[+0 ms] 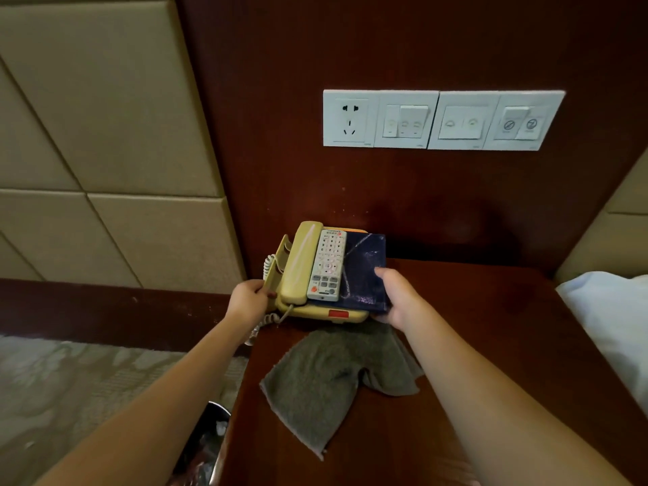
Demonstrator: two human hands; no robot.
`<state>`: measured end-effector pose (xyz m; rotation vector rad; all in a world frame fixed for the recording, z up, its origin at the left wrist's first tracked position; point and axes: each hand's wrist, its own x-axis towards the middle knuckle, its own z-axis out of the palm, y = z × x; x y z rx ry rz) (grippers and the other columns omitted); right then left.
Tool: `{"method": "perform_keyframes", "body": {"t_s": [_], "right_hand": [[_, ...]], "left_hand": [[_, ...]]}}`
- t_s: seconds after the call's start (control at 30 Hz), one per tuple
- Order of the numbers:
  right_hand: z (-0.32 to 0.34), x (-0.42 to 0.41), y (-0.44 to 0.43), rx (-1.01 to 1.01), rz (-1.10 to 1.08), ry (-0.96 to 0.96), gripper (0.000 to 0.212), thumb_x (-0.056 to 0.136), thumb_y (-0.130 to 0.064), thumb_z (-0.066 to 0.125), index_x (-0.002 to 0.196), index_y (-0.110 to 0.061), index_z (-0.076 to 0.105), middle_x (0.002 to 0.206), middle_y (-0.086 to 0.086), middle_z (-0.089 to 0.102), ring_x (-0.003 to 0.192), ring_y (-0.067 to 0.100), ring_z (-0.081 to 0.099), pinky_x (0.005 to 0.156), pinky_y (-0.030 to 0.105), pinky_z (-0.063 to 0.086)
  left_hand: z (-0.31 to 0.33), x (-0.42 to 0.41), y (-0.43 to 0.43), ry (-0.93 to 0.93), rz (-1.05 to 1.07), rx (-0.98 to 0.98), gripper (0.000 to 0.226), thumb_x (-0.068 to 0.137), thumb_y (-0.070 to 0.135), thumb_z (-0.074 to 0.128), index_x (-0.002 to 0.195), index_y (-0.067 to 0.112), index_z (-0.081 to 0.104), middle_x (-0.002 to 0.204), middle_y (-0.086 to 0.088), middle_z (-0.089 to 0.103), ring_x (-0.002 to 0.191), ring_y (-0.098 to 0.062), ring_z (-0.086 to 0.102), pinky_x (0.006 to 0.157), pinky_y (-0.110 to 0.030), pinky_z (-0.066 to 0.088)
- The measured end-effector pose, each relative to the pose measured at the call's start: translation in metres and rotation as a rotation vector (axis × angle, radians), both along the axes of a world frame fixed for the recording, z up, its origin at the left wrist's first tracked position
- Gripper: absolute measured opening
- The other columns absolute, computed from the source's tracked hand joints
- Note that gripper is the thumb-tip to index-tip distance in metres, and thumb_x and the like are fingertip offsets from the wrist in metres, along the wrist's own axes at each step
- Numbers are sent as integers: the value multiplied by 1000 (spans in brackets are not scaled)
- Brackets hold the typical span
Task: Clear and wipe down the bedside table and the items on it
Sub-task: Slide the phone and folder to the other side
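Cloth (336,377) nearest; left hand (247,299), right hand (398,299) hold phone (315,312), handset (299,264) wallward.

Phone (298,271) at back left corner of surface (491,345). Remote (326,264) and book (364,271) on phone, book right of remote. Cloth (333,377) in front of phone. Bin (207,436) on floor, left of surface.

Both arms stretched forward; left grip (247,299) curled, clasping; right grip (399,301) thumb-over, clasping.
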<state>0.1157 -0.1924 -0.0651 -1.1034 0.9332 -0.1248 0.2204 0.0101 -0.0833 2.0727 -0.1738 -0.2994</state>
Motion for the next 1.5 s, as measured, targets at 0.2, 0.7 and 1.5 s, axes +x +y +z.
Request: {"method": "perform_keyframes", "body": {"t_s": [0.2, 0.7, 1.5], "right_hand": [[10, -44, -38, -49, -49, 34, 33, 95, -30, 49, 126, -17, 50, 122, 9, 60, 99, 25, 57, 81, 40, 43], [15, -166, -163, -72, -245, 79, 38, 90, -35, 56, 125, -20, 53, 118, 5, 62, 95, 22, 59, 61, 33, 43], [4, -227, -264, -171, -205, 98, 35, 97, -36, 48, 124, -15, 52, 108, 9, 65, 87, 23, 63, 63, 32, 47]], "left_hand": [[8, -31, -46, 1, -124, -5, 25, 99, 8, 41, 85, 11, 62, 78, -4, 62, 71, -14, 54, 59, -22, 42], [15, -122, -191, -59, -405, 9, 23, 97, 2, 40, 87, 4, 60, 53, 0, 41, 48, -11, 33, 38, -15, 27], [3, -189, -278, -91, -527, 199, 27, 95, 15, 43, 95, -2, 65, 59, -2, 47, 47, -13, 39, 42, -22, 27]]}}
